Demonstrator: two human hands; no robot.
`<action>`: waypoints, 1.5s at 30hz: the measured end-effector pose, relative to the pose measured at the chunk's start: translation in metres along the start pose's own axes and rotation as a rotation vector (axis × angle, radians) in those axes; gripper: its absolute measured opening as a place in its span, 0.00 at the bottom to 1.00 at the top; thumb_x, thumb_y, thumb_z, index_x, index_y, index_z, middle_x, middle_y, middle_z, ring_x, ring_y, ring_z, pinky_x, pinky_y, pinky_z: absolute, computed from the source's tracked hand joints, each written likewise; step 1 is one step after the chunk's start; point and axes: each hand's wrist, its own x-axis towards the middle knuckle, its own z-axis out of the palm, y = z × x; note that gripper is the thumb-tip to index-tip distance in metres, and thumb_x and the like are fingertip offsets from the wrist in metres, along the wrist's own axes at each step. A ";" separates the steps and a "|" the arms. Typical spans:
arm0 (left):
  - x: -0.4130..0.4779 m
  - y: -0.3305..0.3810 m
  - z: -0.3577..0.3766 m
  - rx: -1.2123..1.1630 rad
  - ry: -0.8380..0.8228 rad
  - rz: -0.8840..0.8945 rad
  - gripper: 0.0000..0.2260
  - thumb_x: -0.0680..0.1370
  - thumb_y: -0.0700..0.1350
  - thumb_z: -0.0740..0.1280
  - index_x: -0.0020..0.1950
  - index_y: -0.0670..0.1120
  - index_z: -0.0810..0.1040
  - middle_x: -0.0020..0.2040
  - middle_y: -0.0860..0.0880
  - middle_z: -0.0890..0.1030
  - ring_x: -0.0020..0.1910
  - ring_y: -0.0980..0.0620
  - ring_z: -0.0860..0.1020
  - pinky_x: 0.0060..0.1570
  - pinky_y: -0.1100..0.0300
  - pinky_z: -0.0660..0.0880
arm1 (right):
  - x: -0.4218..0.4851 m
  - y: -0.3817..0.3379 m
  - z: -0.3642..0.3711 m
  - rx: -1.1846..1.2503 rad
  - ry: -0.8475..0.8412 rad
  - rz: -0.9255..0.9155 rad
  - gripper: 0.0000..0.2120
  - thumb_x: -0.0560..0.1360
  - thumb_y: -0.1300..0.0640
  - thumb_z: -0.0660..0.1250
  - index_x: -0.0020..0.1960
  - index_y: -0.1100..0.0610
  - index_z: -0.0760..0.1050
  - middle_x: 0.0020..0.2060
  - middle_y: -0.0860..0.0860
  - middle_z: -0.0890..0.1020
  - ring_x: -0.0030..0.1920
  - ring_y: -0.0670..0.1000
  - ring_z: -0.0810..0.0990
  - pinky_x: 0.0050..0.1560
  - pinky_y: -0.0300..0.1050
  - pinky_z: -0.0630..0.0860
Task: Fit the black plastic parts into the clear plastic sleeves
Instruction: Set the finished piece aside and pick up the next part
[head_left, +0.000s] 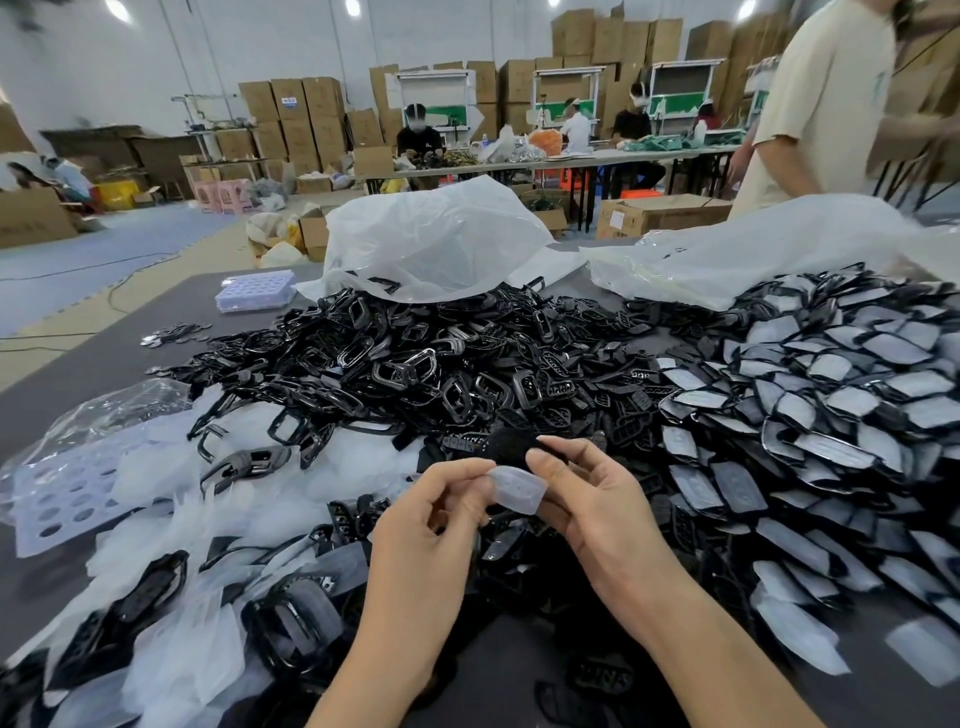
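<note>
The left grip (431, 525), a bare hand, is pinching the left edge of a clear sleeve (519, 488) between thumb and forefinger, with the other fingers curling loosely underneath. The right grip (597, 509) is closing on the sleeve's right side, thumb on top. A black part (511, 446), blurred, is showing just behind that thumb, at the sleeve's upper edge; whether it is entering the sleeve I cannot tell. Both hands are hovering over the near middle of the dark grey table (78, 364).

Loose clear sleeves (171, 467) and a sheet with round holes (67, 499) are lying to the left, mixed with a few black pieces. A big heap of black parts (415, 358) is spreading across the middle, and a pile of parts already in sleeves (831, 395) is covering the right side. Crumpled white plastic bags (436, 244) are sitting behind the heap, with a small clear box (255, 290) near the far left edge. A person in a cream shirt (826, 104) is standing at the far right, and stacked cardboard boxes (306, 114) are lining the back wall
</note>
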 end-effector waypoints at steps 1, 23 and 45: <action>0.000 -0.001 0.000 0.006 0.016 0.002 0.08 0.79 0.49 0.68 0.50 0.63 0.81 0.41 0.58 0.84 0.40 0.60 0.81 0.41 0.70 0.75 | -0.002 0.001 0.001 -0.031 -0.036 0.002 0.08 0.66 0.54 0.77 0.45 0.50 0.86 0.41 0.55 0.86 0.42 0.52 0.86 0.43 0.40 0.82; 0.004 0.001 0.001 -0.199 0.163 -0.107 0.09 0.80 0.44 0.68 0.50 0.60 0.79 0.42 0.51 0.85 0.39 0.54 0.84 0.40 0.70 0.77 | -0.010 0.006 0.012 -0.111 -0.235 -0.021 0.20 0.65 0.39 0.80 0.52 0.48 0.85 0.50 0.57 0.87 0.50 0.55 0.87 0.50 0.39 0.82; 0.000 -0.002 0.003 -0.012 0.005 -0.076 0.08 0.82 0.45 0.65 0.49 0.59 0.79 0.39 0.55 0.83 0.39 0.56 0.81 0.42 0.63 0.78 | -0.008 0.004 0.008 -0.243 -0.093 -0.077 0.11 0.81 0.62 0.66 0.48 0.49 0.85 0.43 0.53 0.87 0.38 0.50 0.84 0.40 0.39 0.80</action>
